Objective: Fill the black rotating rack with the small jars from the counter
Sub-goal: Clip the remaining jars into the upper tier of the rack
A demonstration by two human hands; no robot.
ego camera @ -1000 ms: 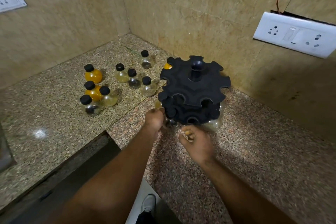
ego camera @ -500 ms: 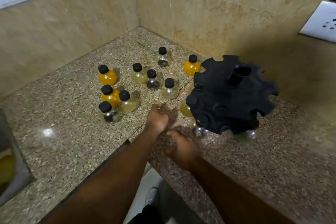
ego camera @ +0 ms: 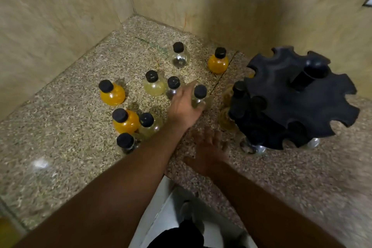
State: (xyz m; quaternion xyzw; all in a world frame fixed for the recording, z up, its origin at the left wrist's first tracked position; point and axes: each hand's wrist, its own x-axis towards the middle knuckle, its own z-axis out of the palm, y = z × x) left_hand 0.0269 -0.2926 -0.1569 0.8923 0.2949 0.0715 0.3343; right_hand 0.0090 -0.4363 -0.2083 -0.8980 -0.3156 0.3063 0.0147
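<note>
The black rotating rack (ego camera: 291,102) stands on the right of the granite counter (ego camera: 60,147), with several jars hanging in its lower tier. Loose black-capped jars sit to its left: orange ones (ego camera: 111,93) (ego camera: 218,63), pale yellow ones (ego camera: 154,85) and clear ones (ego camera: 180,57). My left hand (ego camera: 183,106) reaches in among them, with thumb and fingers wrapped around the body of a small clear jar (ego camera: 200,92) just left of the rack. My right hand (ego camera: 209,147) lies palm down on the counter's front edge with fingers spread, holding nothing.
Tiled walls meet in a corner behind the jars. The counter's front edge runs under my forearms, with floor and a shoe (ego camera: 189,213) below. A wall socket plate (ego camera: 368,1) shows at the far right edge.
My left hand left the rack, moved left and forward, and closed around a clear jar. My right hand drew back from the rack onto the counter. The view has swung left.
</note>
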